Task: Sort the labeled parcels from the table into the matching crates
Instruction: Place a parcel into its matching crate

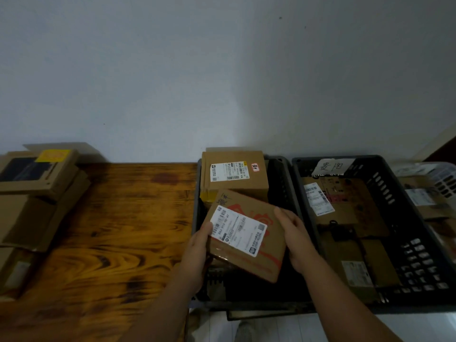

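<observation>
1. The white shipping label (pixel 238 230) on the cardboard parcel (pixel 269 248) you hold carries barcodes, a QR code and a large code, roughly "863 H10 00-47". The small print is blurred.
2. Handwritten characters (pixel 223 197) on that parcel's far corner are illegible.
3. In the left crate (pixel 281 178), the rear box (pixel 234 191) bears a barcode label (pixel 229 172) and a pink-edged sticker (pixel 255 167) with one unclear handwritten character.
4. The paper sign (pixel 332 166) on the middle crate (pixel 385 191) shows two handwritten characters, seemingly "贵阳".

Brown parcel (pixel 249 233) (red print, white label), black crates (pixel 385 218), streaked wood-grain table (pixel 123 218)
</observation>
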Tool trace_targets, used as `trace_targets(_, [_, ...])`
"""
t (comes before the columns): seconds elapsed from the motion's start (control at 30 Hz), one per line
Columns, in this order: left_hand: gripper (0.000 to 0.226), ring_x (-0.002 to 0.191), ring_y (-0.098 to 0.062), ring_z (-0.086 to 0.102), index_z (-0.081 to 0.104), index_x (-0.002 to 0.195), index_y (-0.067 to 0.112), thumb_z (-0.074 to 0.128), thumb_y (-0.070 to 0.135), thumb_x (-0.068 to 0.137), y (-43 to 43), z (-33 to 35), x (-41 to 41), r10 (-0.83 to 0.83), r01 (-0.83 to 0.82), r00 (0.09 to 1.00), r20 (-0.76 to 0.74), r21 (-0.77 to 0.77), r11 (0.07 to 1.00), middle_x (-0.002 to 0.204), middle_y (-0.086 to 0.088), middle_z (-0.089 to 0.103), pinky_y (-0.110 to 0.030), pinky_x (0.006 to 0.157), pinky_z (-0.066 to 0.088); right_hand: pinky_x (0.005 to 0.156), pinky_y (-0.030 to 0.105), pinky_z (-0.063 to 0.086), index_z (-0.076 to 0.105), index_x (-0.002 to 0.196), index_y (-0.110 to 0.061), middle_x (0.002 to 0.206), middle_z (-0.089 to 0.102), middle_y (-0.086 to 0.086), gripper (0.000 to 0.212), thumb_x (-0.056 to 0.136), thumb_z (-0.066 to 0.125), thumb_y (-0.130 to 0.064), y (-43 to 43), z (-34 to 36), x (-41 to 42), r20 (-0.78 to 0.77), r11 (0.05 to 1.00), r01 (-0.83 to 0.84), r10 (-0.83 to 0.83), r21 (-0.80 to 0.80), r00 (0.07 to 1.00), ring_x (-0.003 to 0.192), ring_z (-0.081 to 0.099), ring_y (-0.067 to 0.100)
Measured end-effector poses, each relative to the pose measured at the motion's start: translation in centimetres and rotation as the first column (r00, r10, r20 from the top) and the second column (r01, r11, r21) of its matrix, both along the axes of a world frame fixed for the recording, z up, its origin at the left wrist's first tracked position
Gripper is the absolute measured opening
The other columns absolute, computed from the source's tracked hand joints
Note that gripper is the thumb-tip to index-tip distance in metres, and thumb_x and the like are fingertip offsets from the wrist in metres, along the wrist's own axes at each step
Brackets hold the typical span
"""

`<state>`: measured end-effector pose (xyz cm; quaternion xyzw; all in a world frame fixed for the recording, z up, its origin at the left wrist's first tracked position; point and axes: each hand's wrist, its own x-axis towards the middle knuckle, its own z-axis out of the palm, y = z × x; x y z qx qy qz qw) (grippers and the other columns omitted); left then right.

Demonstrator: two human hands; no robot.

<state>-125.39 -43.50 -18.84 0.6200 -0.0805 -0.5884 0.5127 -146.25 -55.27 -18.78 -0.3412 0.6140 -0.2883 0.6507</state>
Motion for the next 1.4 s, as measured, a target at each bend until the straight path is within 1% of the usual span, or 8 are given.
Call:
trace_targets(0.17, [0.042,0.099,-0.022,0.076,0.070,0.123,0.024,0.060,0.055,0.096,0.6,-0.4,0.3,0.028,-0.029,0.992,0.124,0.005,1.000,0.108,-0.003,0.078,-0.041,0.087,0.061,0.091,0.052,0.060,0.056,0.140,-0.032,0.120,0.072,0.004,0.059,0.088,0.075,-0.054,0.8,-0.7,2.6,-0.044,0.999,-0.053,0.053,0.008,0.998,0.103,0.072,0.028])
trace_targets(0.3, [0.040,0.094,-0.020,0.076,0.069,0.121,0.024,0.058,0.055,0.097,0.9,-0.4,0.6,0.029,-0.041,0.977,0.209,0.051,0.998,0.105,-0.001,0.078,-0.028,0.071,0.059,0.093,0.053,0.059,0.053,0.140,-0.031,0.121,0.070,0.003,0.057,0.090,0.074,-0.049,0.5,-0.3,3.4,-0.067,0.997,-0.079,0.078,-0.003,0.995,0.104,0.070,0.029])
trace_targets(0.43, [0.036,0.093,-0.018,0.071,0.066,0.121,0.018,0.057,0.047,0.100,0.8,-1.1,0.2,0.023,-0.055,0.964,0.265,0.112,0.992,0.103,-0.001,0.074,-0.027,0.070,0.056,0.086,0.039,0.058,0.055,0.138,-0.037,0.116,0.071,-0.003,0.043,0.097,0.069,-0.042,0.4,0.0,3.7,-0.089,0.992,-0.110,0.104,-0.060,0.990,0.101,0.070,0.021])
trace_targets(0.63, [0.019,0.088,-0.011,0.067,0.059,0.115,0.022,0.056,0.036,0.103,0.8,-1.6,-0.4,0.023,-0.058,0.959,0.284,0.117,0.991,0.100,0.005,0.069,-0.019,0.055,0.052,0.099,0.047,0.055,0.053,0.144,-0.035,0.125,0.068,0.001,0.048,0.098,0.065,-0.041,0.3,-0.6,3.9,-0.161,0.989,-0.139,0.130,-0.047,0.978,0.107,0.067,0.024])
trace_targets(0.77, [0.023,0.091,-0.011,0.066,0.057,0.120,0.023,0.058,0.038,0.102,0.4,-2.0,-0.4,-0.004,-0.043,0.946,0.325,0.138,0.990,0.101,0.007,0.066,-0.023,0.066,0.054,0.091,0.045,0.057,0.047,0.143,-0.022,0.118,0.064,0.004,0.058,0.094,0.069,-0.043,0.5,-0.8,3.7,-0.173,0.992,-0.121,0.122,0.015,0.977,0.102,0.065,0.026])
trace_targets(0.97, [0.037,0.103,-0.021,0.068,0.055,0.134,0.024,0.058,0.041,0.101,0.4,-2.8,-0.2,-0.006,-0.046,0.948,0.317,0.156,0.987,0.116,-0.001,0.067,-0.039,0.089,0.059,0.091,0.042,0.057,0.057,0.140,-0.022,0.119,0.068,0.002,0.047,0.097,0.066,-0.039,0.5,-1.6,3.5,-0.179,0.989,-0.149,0.146,-0.003,0.973,0.103,0.067,0.023])
trace_targets(1.27, [0.043,0.101,-0.021,0.066,0.057,0.135,0.017,0.059,0.042,0.100,-1.0,-3.3,0.4,-0.045,-0.025,0.928,0.370,0.181,0.983,0.108,0.002,0.065,-0.040,0.089,0.058,0.078,0.032,0.051,0.061,0.124,-0.033,0.102,0.067,-0.007,0.022,0.103,0.059,-0.028,-0.5,-2.1,4.0,-0.161,0.991,-0.130,0.126,-0.014,0.979,0.090,0.064,0.015])
trace_targets(1.4, [0.040,0.092,-0.014,0.065,0.060,0.132,0.017,0.057,0.042,0.102,-1.7,-3.3,0.8,-0.111,0.023,0.895,0.433,0.204,0.979,0.099,0.006,0.064,-0.029,0.077,0.056,0.087,0.038,0.054,0.059,0.124,-0.035,0.107,0.068,-0.003,0.021,0.105,0.056,-0.027,-1.0,-2.6,4.2,-0.179,0.991,-0.129,0.123,-0.020,0.976,0.095,0.066,0.020])
